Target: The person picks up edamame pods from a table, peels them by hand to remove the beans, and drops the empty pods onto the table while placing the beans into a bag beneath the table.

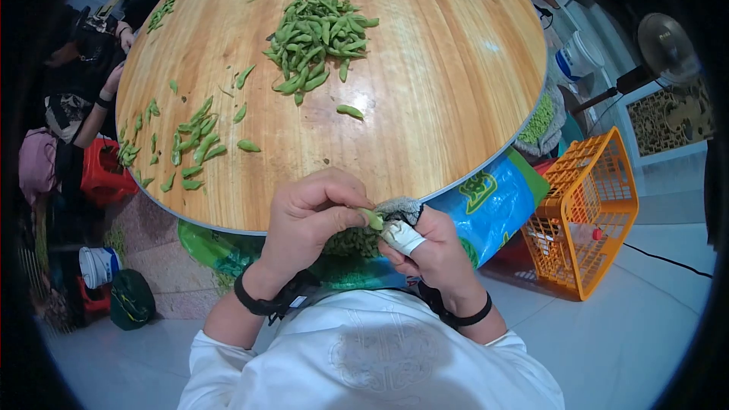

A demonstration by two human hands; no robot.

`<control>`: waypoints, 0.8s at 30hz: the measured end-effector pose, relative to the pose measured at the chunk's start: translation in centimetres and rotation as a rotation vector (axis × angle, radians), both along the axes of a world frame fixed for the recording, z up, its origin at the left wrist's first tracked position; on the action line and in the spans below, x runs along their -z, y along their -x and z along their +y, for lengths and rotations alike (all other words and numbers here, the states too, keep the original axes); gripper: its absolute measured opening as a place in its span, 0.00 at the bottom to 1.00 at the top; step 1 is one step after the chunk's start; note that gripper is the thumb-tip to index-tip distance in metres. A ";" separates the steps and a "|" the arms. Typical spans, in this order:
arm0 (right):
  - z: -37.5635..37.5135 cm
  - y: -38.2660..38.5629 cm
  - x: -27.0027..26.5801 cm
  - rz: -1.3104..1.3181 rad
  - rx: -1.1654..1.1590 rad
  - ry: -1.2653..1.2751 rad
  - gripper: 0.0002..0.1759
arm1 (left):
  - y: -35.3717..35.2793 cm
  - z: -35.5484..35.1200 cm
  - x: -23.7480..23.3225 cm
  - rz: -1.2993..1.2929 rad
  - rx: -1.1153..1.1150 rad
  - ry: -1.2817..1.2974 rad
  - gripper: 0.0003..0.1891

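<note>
Close to the table's near edge, my left hand [307, 209] pinches a green soybean pod [372, 219] between thumb and forefinger. My right hand [437, 247] is closed at the pod's other end, its thumb wrapped in white tape [402, 237] and a grey knitted cover [400, 209] around a finger. Both hands meet at the pod. Below them, partly hidden, green pods or beans [353, 244] lie in a bag on my lap. A large heap of soybean pods [319, 38] covers the middle of the round wooden table [440, 91], and one pod [350, 111] lies apart.
Loose pods [199, 140] are scattered on the table's left. A blue and green plastic bag [493, 201] hangs under the right edge, beside an orange basket [588, 212]. Other people's arms [99, 110] reach in at the left and upper right. A fan [668, 49] stands at right.
</note>
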State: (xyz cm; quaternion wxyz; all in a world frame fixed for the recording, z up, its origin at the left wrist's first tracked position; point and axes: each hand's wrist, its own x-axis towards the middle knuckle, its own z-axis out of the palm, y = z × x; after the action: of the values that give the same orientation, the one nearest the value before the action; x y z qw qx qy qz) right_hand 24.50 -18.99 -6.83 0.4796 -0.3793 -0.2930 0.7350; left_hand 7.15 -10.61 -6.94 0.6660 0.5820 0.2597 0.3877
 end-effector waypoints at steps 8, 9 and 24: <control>-0.5 1.8 0.3 -1.147 0.297 -0.621 0.17 | -1.9 -1.4 0.0 -0.020 -0.099 0.257 0.10; -0.6 1.9 0.3 -1.181 0.303 -0.639 0.16 | -2.0 -1.6 -0.6 0.016 -0.102 0.219 0.11; -0.3 -0.4 0.7 -0.197 0.150 0.023 0.08 | -0.9 -0.9 0.5 0.090 0.050 0.240 0.11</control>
State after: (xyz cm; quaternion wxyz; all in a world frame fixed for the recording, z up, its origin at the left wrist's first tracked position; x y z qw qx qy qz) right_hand 24.86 -19.25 -7.49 0.4978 -0.4760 -0.3011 0.6595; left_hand 8.09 -11.51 -7.48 0.7279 0.5212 0.3192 0.3107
